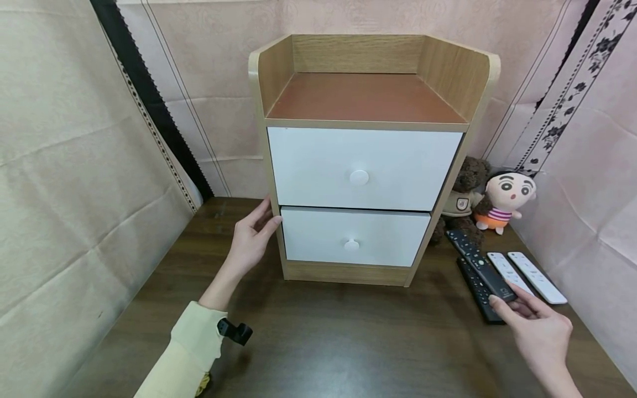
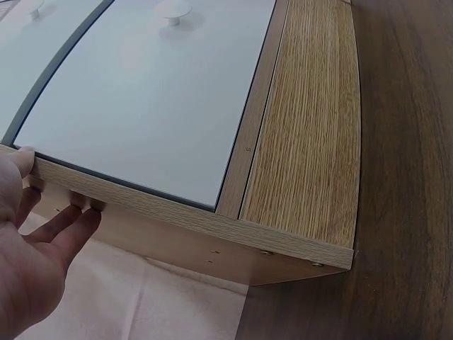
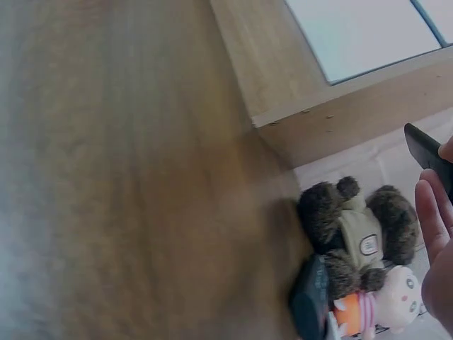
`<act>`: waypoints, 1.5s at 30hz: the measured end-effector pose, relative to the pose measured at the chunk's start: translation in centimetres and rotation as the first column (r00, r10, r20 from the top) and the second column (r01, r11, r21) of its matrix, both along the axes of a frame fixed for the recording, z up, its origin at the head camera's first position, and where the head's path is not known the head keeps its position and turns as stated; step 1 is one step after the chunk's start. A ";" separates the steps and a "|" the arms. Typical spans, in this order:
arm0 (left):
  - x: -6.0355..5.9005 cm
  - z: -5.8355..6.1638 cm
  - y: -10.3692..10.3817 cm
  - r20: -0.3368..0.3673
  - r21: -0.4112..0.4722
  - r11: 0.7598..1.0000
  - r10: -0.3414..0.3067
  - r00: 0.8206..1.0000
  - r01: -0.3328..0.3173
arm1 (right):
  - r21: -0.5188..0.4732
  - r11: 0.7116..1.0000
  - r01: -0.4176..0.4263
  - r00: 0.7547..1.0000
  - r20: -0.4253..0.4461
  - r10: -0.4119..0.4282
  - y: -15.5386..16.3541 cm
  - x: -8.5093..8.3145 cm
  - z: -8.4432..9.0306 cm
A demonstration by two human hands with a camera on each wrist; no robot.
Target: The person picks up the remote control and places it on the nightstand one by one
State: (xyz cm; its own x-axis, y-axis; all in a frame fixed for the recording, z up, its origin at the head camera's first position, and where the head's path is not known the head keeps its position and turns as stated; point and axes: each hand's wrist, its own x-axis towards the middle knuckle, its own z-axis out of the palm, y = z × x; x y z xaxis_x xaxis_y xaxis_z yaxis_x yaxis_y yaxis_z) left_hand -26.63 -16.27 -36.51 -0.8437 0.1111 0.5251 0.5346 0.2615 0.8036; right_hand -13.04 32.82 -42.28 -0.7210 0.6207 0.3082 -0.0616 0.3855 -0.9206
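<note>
Against the cabinet (image 1: 348, 213), the left hand (image 1: 252, 236) rests loosely extended; the right hand (image 1: 539, 327) pinches 1 black remote (image 1: 481, 268) by its near end.

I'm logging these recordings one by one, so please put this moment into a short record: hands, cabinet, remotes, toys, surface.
Left hand: the hand grips the left front edge of the light wood-grain cabinet
Right hand: the hand holds a long black remote above another black button remote
Cabinet drawers: two white rectangular drawers with round white knobs, both closed
Other remotes: two slim white remotes, side by side
Toys: brown furry bear; black-haired plush doll in orange shorts
Surface: dark brown wood-grain tabletop
</note>
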 end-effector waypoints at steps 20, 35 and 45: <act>0.3 0.2 0.1 0.012 0.002 1.000 0.003 1.000 -0.003 | -0.113 0.982 -0.149 0.971 -0.203 0.124 -0.4 0.7 5.0; 0.3 0.1 0.0 0.005 -0.010 1.000 -0.006 1.000 0.006 | 0.058 0.976 -0.208 0.899 -0.382 0.214 -1.9 1.3 8.5; 0.2 0.3 0.0 0.006 -0.015 1.000 -0.004 1.000 0.004 | 0.030 0.934 -0.357 0.813 -0.483 0.326 -3.5 0.3 11.5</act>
